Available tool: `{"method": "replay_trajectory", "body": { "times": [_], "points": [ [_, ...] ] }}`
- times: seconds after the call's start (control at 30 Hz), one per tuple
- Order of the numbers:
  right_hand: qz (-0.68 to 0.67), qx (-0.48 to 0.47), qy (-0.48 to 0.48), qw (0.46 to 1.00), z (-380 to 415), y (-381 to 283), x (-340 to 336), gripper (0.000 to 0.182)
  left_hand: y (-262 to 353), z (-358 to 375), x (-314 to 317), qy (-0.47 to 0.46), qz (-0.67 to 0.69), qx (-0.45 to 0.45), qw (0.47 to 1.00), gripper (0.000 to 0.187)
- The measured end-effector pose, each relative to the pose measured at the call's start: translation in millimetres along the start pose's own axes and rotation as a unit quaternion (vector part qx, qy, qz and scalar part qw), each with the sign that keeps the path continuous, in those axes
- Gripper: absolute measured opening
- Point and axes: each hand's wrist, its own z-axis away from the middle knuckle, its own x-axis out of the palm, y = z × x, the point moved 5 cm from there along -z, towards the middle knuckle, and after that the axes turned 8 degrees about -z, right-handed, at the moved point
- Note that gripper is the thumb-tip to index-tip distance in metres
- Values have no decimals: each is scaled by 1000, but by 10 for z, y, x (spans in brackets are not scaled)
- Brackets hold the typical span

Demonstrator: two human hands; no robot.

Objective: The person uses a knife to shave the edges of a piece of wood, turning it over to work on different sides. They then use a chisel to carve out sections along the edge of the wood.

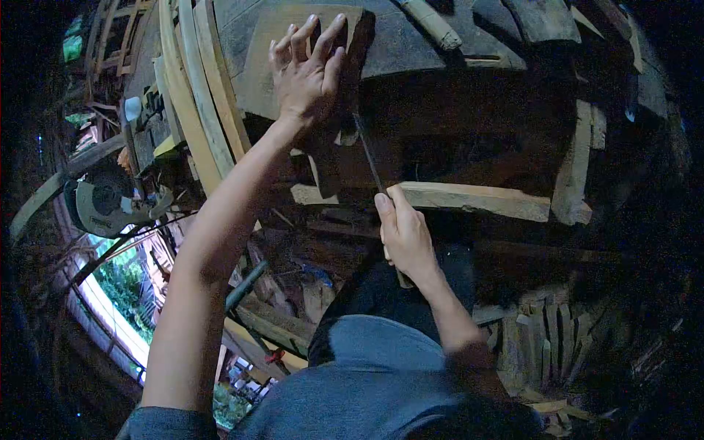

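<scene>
Left hand [304, 70]: held open, fingers spread and slightly bent, nothing gripped. It is placed over the flat wooden board [257, 55], with the palm side turned down; how firmly the board is pressed cannot be told.

Right hand [403, 231]: closed in a fist around the lower part of a long, thin, dark tool [370, 155]. The thumb is laid along the near end of the shaft, and a short handle end is seen below the fist. The tool is held at a slant, its far end directed up and to the left, near the board's near right corner. Whether the wood is touched by that end cannot be determined; the area is dark. The exact type of tool cannot be made out.

Board: located at the top of the view, on the dark workbench [403, 55], its right side face in deep shadow. A round length of wood [433, 26] is seen on the bench to its right.

Surroundings: long pale strips [198, 95] are stood to the left of the board. A horizontal beam [477, 198] is seen below the bench top, its right end beside a rough upright post [579, 161]. A power tool with a rounded guard [103, 209] is noted at far left. Split wood pieces [550, 330] are heaped at lower right.
</scene>
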Motion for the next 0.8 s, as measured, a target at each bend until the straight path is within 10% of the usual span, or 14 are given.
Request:
{"method": "replay_trajectory", "body": {
  "times": [0.13, 0.23, 0.3, 0.43, 0.8],
  "points": [
    [-53, 25, 8, 998, 26, 84, 177, 26, -110, -151, 61, -35, 9, -26, 999, 47],
    [-82, 31, 13, 996, 38, 145, 233, 27, -210, -369, 111, -77, 297, -189, 933, 46],
    [-71, 14, 15, 997, -66, 93, 266, 29, -63, -379, -47, -134, -39, -200, 970, 44],
    [-184, 68, -5, 981, -214, -5, 354, 33, -71, -411, -29, 47, -32, -77, 995, 38],
    [-112, 66, 6, 992, 20, 8, 280, 33, -33, -423, -57, 23, -58, -82, 995, 37]
  ]
}}
